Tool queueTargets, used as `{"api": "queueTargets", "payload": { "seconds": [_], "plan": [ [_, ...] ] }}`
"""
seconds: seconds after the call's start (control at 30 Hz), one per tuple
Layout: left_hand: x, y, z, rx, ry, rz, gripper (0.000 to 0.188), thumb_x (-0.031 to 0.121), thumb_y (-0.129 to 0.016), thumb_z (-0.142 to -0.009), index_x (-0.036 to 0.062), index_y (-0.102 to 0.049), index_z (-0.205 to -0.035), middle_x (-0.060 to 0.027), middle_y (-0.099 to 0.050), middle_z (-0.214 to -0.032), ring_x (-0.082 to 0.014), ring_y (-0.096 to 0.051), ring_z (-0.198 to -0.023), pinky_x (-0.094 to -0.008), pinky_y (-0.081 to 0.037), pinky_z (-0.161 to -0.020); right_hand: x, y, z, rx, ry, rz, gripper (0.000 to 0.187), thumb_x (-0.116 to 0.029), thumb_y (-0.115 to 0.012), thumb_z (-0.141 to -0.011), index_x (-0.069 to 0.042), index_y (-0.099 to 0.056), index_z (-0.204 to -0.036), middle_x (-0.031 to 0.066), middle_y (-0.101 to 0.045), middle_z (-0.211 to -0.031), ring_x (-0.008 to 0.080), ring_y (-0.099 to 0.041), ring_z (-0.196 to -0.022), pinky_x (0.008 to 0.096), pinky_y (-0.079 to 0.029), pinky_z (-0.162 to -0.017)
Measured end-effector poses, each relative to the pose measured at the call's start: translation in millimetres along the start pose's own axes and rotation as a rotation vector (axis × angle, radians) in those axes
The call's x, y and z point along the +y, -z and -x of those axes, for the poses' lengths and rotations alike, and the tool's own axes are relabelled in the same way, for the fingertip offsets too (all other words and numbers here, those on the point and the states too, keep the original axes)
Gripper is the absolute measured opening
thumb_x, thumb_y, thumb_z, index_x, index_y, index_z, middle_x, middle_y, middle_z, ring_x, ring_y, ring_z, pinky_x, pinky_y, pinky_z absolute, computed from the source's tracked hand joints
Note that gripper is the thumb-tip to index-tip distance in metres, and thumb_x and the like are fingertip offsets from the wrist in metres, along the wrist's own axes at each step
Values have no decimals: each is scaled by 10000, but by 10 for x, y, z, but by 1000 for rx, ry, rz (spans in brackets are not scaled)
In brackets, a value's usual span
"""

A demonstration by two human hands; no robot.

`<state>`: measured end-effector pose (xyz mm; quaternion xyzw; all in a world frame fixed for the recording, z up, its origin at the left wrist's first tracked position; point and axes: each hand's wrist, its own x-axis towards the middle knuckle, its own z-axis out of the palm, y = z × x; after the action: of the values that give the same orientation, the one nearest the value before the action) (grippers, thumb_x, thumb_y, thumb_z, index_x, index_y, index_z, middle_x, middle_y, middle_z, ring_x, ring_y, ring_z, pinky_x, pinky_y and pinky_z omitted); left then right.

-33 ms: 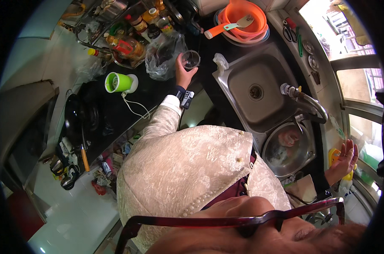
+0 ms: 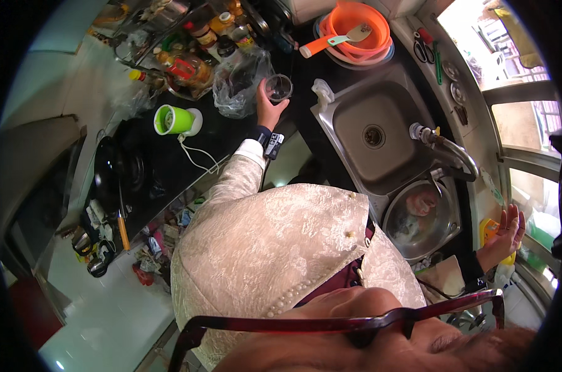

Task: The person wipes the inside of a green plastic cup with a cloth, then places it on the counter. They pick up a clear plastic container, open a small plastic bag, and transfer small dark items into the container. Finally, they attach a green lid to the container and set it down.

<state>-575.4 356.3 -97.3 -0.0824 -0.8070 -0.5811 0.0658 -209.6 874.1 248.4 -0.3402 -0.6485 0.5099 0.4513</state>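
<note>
My left hand [image 2: 269, 110] is wrapped round a clear cup [image 2: 280, 87] with a round rim, over the dark countertop. Just left of the cup lies a crumpled clear plastic bag [image 2: 232, 93]. Farther left stands a small green and white appliance [image 2: 174, 120] with a white cord. Off to the right, my right hand [image 2: 506, 239] is raised beside the window, palm showing, with its fingers stretched out and nothing in them. A yellow bottle [image 2: 488, 230] is partly hidden behind it.
A steel sink [image 2: 349, 133] with a tap [image 2: 445, 141] lies right of the cup. In front sits a metal basin [image 2: 395, 226]. Orange colanders [image 2: 330, 22] with a spatula [image 2: 356, 32] are stacked behind. Several bottles [image 2: 197, 34] crowd the back left, and a black pan [image 2: 107, 162] rests farther left.
</note>
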Motion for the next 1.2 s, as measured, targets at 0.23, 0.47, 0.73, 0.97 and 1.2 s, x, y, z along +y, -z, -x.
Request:
{"api": "queueTargets", "payload": {
  "seconds": [0.23,0.47,0.73,0.97,1.2],
  "plan": [
    [26,111,103,3,79,10,1217,61,-867,-712,57,-55,-1618,-263,-353,-1546,-362,-482,-1357,-425,-410,-1120,-131,-41,-359,-69,20,21,301,-143,-521,-1056,5,-578,-1312,195,-664,-1258,272,-636,-1207,362,-518,-1012],
    [171,323,414,-28,201,114,1246,90,-859,-742,90,19,-1626,-320,-487,-1399,-405,-582,-1239,-484,-506,-1013,-12,-17,-847,-127,21,29,356,-213,-576,-1029,-28,-571,-1333,142,-675,-1255,239,-645,-1164,363,-499,-1005],
    [1182,438,650,-80,93,222,634,31,-698,-924,14,-413,-1490,-146,-663,-1143,-139,-664,-909,-258,-545,-851,-72,-199,-1062,-171,22,-26,290,-149,-594,-1004,-23,-626,-1263,115,-723,-1131,200,-683,-1090,323,-556,-914],
    [2398,133,91,-352,-219,248,335,47,-623,-986,-20,-587,-1313,-66,-698,-1020,-126,-676,-908,-267,-539,-862,-16,-200,-1343,-106,149,156,258,-159,-577,-1006,-66,-653,-1234,57,-705,-1096,153,-670,-1021,301,-537,-853],
    [3134,-866,-697,-567,-402,323,223,50,-617,-984,-39,-672,-1181,-46,-717,-922,-100,-693,-854,-245,-554,-816,-92,-114,-2299,245,240,569,737,-459,-720,-873,82,-552,-1343,211,-714,-1030,302,-672,-1031,378,-518,-943]
  ]
}}
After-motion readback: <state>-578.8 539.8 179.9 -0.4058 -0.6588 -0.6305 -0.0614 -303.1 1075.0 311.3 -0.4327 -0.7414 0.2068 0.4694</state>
